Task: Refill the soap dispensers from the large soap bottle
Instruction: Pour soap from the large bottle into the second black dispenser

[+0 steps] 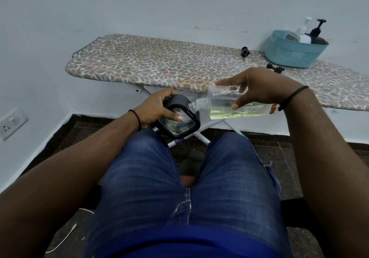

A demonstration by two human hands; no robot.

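My right hand (261, 88) grips a large clear soap bottle (225, 108) lying almost on its side, with pale yellow soap pooled along its lower wall. Its open threaded neck points left and touches the black soap dispenser (177, 116). My left hand (159, 108) holds that dispenser above my knees, fingers curled round its black frame and over its clear ribbed body. No soap stream shows at the neck. Two loose black pump heads (245, 51) (275, 68) lie on the ironing board.
A leopard-print ironing board (159, 64) stands against the wall in front of me. At its right end, a teal basket (293, 52) holds a white pump bottle (301, 34) and a black one (317, 32). A wall socket (12, 124) is low on the left.
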